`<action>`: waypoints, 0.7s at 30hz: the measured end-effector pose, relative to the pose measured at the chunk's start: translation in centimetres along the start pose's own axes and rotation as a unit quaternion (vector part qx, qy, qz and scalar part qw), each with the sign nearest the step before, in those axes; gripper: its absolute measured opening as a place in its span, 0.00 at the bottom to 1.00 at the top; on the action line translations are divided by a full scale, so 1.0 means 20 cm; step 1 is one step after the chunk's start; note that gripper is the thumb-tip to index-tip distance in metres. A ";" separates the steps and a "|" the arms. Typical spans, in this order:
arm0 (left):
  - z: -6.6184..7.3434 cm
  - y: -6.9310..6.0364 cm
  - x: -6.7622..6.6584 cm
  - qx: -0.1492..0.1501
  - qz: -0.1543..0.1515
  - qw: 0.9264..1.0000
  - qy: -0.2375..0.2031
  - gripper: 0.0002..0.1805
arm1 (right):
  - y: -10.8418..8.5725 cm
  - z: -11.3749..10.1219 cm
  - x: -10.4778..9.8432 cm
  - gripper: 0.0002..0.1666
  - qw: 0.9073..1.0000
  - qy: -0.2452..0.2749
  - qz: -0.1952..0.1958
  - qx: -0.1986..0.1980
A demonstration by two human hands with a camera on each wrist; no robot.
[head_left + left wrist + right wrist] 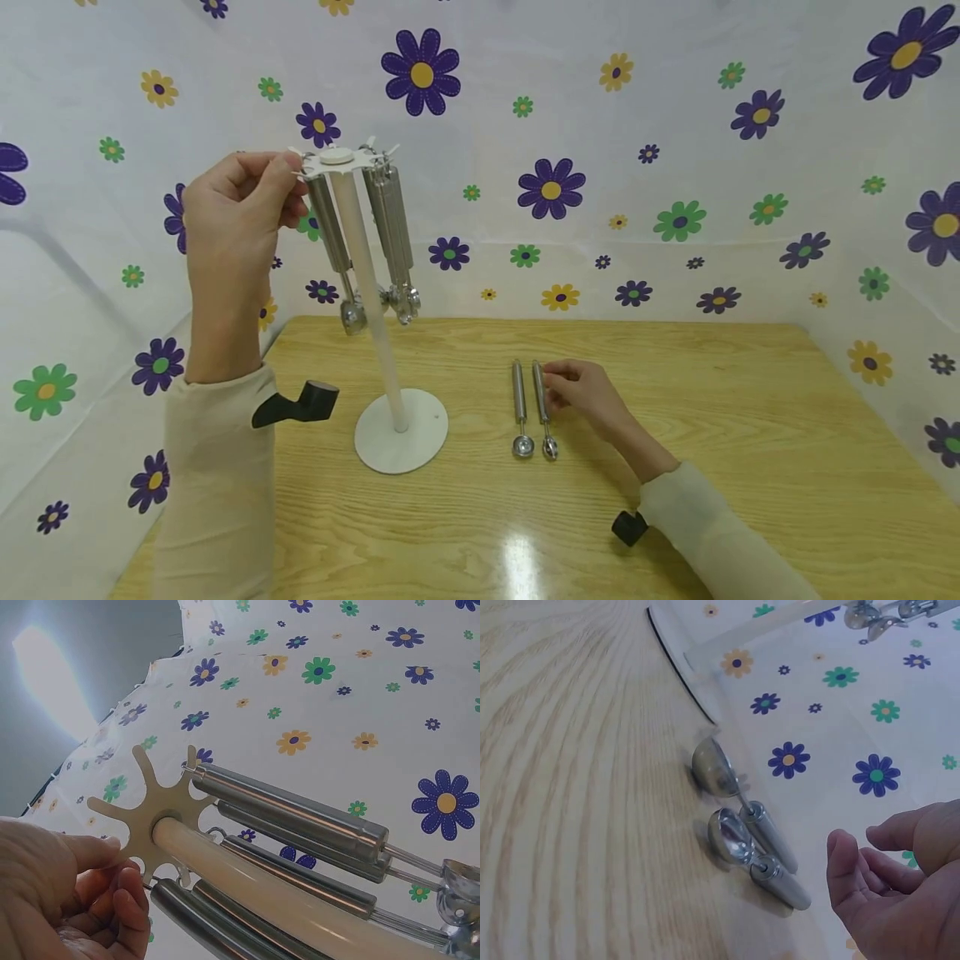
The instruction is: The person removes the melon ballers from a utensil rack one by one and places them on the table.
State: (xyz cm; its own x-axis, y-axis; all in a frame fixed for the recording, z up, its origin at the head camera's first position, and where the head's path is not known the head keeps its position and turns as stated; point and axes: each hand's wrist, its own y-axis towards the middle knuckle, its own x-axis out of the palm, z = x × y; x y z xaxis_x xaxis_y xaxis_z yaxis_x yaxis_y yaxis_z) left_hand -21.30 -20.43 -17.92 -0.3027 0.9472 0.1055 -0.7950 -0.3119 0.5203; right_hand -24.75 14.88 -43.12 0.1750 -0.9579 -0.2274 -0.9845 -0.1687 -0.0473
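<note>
My left hand (236, 208) pinches one arm of the star-shaped top of a white utensil stand (360, 242). Several steel scoops (392, 221) hang from that top, handles up and bowls down; in the left wrist view a hanging scoop (289, 810) lies beyond the pole from my left hand (82, 892). On the table lie two more steel scoops: a left one (519, 392) with a round bowl and a right one (540, 392) with a narrower bowl. Beside the right one's handle is my right hand (588, 396); the right wrist view shows its fingers loosely bent, holding nothing.
The stand's round white base (416, 454) rests on the left part of the wooden table (712, 400). A flower-patterned cloth (480, 167) hangs behind the table and along its sides.
</note>
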 end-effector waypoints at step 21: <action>0.03 -0.11 0.09 0.126 0.059 0.982 0.126 0.13 | 0.01 -0.31 0.03 0.21 0.997 0.012 -0.028 -0.067</action>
State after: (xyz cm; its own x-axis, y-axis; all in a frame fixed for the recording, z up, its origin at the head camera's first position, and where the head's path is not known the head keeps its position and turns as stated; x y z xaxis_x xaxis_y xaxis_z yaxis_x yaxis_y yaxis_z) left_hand -19.72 -17.90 -18.38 -0.5305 0.8475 -0.0198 -0.6014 -0.3598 0.7133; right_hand -24.84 12.76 -37.30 0.2304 -0.9512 -0.2053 -0.9657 -0.2495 0.0718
